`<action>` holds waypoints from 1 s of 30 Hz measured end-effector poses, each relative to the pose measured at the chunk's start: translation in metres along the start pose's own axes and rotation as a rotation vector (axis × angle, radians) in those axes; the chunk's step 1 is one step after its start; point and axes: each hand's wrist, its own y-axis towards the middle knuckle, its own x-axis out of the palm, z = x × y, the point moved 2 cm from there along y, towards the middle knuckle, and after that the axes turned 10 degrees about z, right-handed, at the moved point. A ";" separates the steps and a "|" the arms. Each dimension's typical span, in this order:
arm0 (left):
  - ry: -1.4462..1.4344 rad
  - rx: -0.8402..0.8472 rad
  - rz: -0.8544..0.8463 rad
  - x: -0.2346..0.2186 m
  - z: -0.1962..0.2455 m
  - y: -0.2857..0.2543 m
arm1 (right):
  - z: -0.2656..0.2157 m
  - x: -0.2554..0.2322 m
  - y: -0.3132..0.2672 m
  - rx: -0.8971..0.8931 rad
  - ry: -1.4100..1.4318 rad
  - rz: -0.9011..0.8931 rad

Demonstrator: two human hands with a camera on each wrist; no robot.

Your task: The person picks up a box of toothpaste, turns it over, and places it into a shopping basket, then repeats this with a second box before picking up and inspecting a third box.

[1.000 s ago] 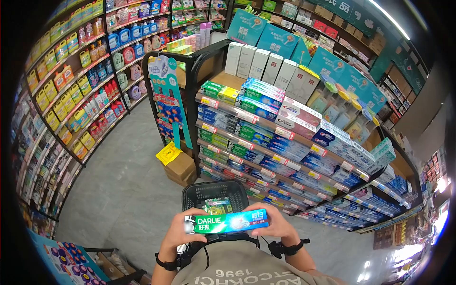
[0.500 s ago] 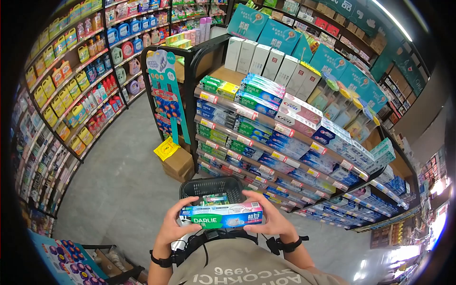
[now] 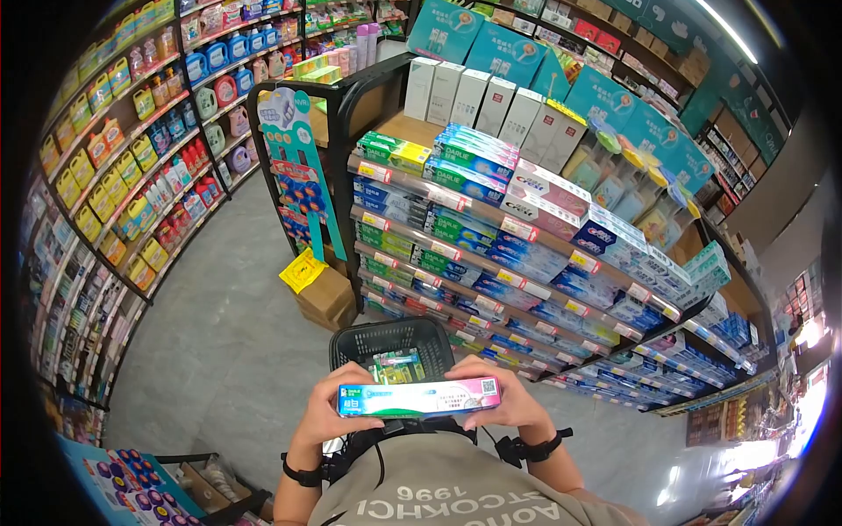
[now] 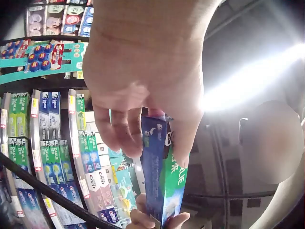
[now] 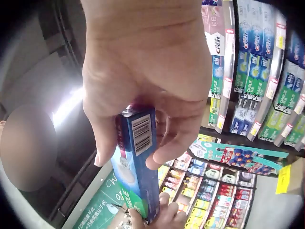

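Observation:
A Darlie toothpaste box [image 3: 421, 398] lies crosswise between both hands, its white-and-pink face with a QR code turned up toward the head camera. My left hand [image 3: 326, 405] grips one end, thumb on the near side. At the other end my right hand [image 3: 513, 399] grips it the same way. The left wrist view shows the box's blue and green faces [image 4: 164, 176] under that hand's fingers and thumb. A barcode [image 5: 142, 134] shows on the end held in the right wrist view. Just beyond the box is a black basket [image 3: 345, 344] with several green-and-yellow packs [image 3: 397, 365] inside.
A shelf rack [image 3: 544, 302] of toothpaste boxes stands ahead and to the right. Cardboard boxes [image 3: 326, 298] with a yellow packet [image 3: 302, 270] sit on the floor by its end. Shelves of bottles [image 3: 123, 167] line the left, across the grey floor [image 3: 197, 307].
The toothpaste box has been turned about its long axis: its green-and-blue Darlie front faced up, and now its white-and-pink side does. Both hands keep hold of its ends.

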 end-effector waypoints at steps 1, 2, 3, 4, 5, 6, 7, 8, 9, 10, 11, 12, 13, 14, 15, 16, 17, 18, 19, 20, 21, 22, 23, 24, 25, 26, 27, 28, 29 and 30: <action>0.007 0.013 -0.017 0.000 0.001 0.002 | 0.002 0.000 -0.001 -0.005 0.003 -0.001; 0.014 0.028 -0.034 0.001 0.002 0.003 | 0.004 0.002 -0.002 0.054 0.061 0.009; 0.021 0.042 -0.050 0.001 0.003 0.005 | 0.005 0.004 -0.003 0.113 0.118 0.019; -0.018 0.029 -0.058 0.002 0.000 0.005 | 0.006 0.004 -0.003 0.171 0.172 0.030; -0.059 0.017 -0.067 0.002 -0.006 0.004 | 0.006 0.003 -0.002 0.161 0.145 0.012; -0.100 0.003 -0.076 0.003 -0.009 0.003 | 0.007 0.002 0.000 0.151 0.118 -0.006; -0.134 -0.002 -0.086 0.005 -0.009 0.003 | 0.008 0.001 0.002 0.140 0.092 -0.025; -0.167 -0.007 -0.094 0.007 -0.008 0.003 | 0.006 0.003 0.003 0.137 0.099 -0.008; -0.198 -0.014 -0.101 0.007 -0.008 0.003 | 0.004 0.006 0.005 0.134 0.109 0.008; -0.212 0.000 -0.098 0.007 -0.011 0.002 | 0.003 0.008 0.006 0.131 0.118 0.023; -0.225 0.014 -0.095 0.006 -0.016 0.001 | 0.006 0.009 0.007 0.120 0.089 0.018; -0.239 0.029 -0.093 0.005 -0.019 0.001 | 0.009 0.009 0.007 0.108 0.058 0.012; -0.236 0.018 -0.091 0.003 -0.019 0.000 | 0.011 0.009 0.008 0.096 0.028 0.007; -0.234 0.006 -0.090 0.001 -0.019 0.000 | 0.009 0.011 0.008 0.088 0.022 0.023; -0.230 -0.006 -0.088 -0.002 -0.019 -0.001 | 0.006 0.012 0.009 0.080 0.016 0.039; -0.227 -0.013 -0.097 -0.003 -0.020 -0.002 | 0.004 0.013 0.010 0.071 0.011 0.055; -0.224 -0.021 -0.105 -0.004 -0.023 -0.002 | 0.005 0.012 0.010 0.082 -0.035 0.016; -0.221 -0.028 -0.115 -0.005 -0.025 -0.002 | 0.006 0.009 0.010 0.091 -0.082 -0.022; -0.233 -0.021 -0.082 -0.003 -0.023 -0.001 | 0.007 0.008 0.009 0.101 -0.130 -0.060; -0.245 -0.014 -0.048 0.002 -0.019 0.000 | 0.007 0.008 0.008 0.112 -0.117 -0.050; -0.259 -0.007 -0.013 0.007 -0.016 0.002 | 0.008 0.008 0.006 0.123 -0.106 -0.040; -0.304 0.013 0.032 0.011 -0.013 0.004 | 0.008 0.007 0.005 0.134 -0.094 -0.030; -0.349 0.031 0.078 0.016 -0.010 0.005 | 0.006 0.007 0.005 0.135 -0.130 -0.034; -0.394 0.049 0.123 0.018 -0.008 0.006 | 0.003 0.007 0.005 0.137 -0.165 -0.038; -0.384 0.032 0.088 0.018 -0.007 0.007 | 0.001 0.007 0.005 0.138 -0.200 -0.043; -0.373 0.015 0.054 0.016 -0.006 0.007 | 0.001 0.007 0.004 0.142 -0.200 -0.031; -0.362 -0.003 0.020 0.014 -0.006 0.006 | 0.001 0.007 0.003 0.145 -0.199 -0.020; -0.343 -0.025 -0.034 0.011 -0.010 0.004 | 0.002 0.008 0.003 0.149 -0.197 -0.010; -0.324 -0.048 -0.088 0.008 -0.016 0.002 | 0.001 0.008 0.002 0.142 -0.207 -0.002; -0.306 -0.071 -0.143 0.009 -0.017 0.002 | 0.000 0.007 0.002 0.136 -0.218 0.006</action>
